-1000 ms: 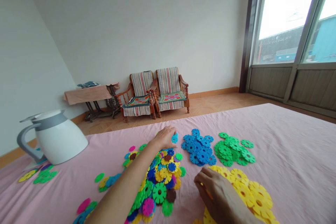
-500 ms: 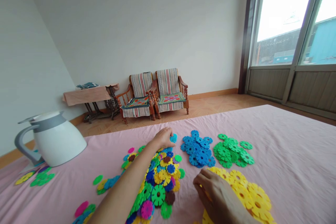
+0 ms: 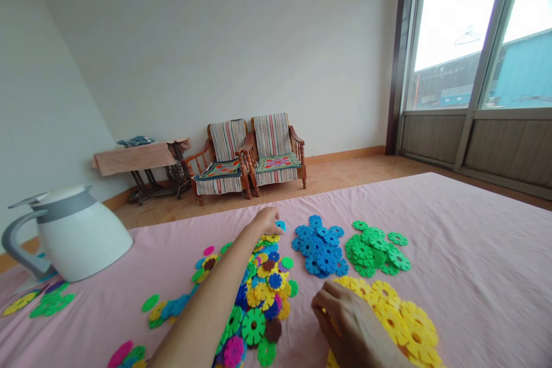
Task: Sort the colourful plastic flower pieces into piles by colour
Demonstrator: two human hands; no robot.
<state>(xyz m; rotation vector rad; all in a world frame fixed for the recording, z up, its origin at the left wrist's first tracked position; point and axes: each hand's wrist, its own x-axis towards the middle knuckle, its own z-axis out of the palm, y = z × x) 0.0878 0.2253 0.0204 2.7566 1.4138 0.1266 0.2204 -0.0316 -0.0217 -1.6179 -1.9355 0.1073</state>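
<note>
Head view: left hand (image 3: 265, 223) pinches blue disc (image 3: 282, 225).

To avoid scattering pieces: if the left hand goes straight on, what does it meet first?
Likely nothing: past the left hand and its blue piece lies bare cloth; the blue pile sits to the right.

Far left of the left hand (image 3: 265, 222), a white jug (image 3: 81, 236) with a grey handle stands on the pink cloth (image 3: 474, 253), with loose discs (image 3: 47, 302) in green and yellow just before it. Beyond that hand, by the wall, are two striped armchairs (image 3: 248, 152) and a low table (image 3: 138, 155). A green heap (image 3: 373, 247) lies beyond the right hand (image 3: 349, 322) — near, not touching
</note>
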